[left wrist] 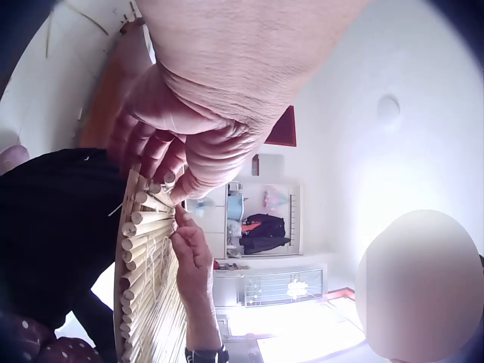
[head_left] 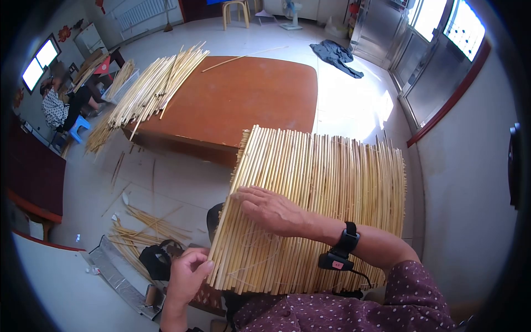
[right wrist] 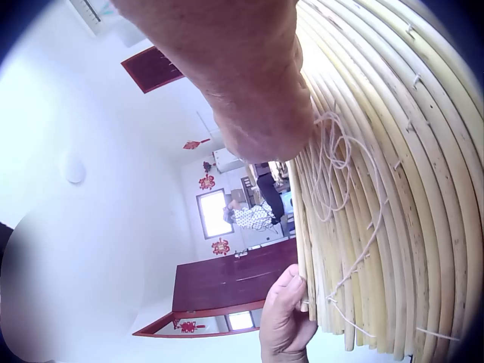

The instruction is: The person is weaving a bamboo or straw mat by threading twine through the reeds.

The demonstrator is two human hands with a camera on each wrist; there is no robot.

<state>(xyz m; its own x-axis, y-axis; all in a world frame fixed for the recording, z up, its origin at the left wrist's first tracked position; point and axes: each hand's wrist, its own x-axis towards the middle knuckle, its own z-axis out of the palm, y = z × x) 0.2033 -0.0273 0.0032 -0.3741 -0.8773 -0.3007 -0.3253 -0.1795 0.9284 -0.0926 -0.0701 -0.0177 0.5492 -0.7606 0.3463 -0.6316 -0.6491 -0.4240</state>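
Note:
A mat of pale reed stalks (head_left: 310, 193), tied side by side with thin string, slopes across the person's lap. The left hand (head_left: 188, 276) pinches its near left corner, thumb on top and fingers beneath, around the cut stalk ends (left wrist: 140, 215). Farther up the same edge, the right hand (head_left: 271, 210) lies over the mat with its fingers bent at the outermost stalk (left wrist: 175, 227), gripping there. In the right wrist view the right hand's fingertips are hidden behind the hand. Loose white string (right wrist: 352, 181) trails in loops over the stalks near the right wrist.
Beyond the mat stands a brown table (head_left: 243, 99) with a pile of loose stalks (head_left: 160, 86) at its left end. More stalks (head_left: 138, 232) lie on the floor at left, beside a black bag (head_left: 157, 260). Another person (head_left: 58, 110) sits at far left. Dark cloth (head_left: 334, 55) lies on the floor.

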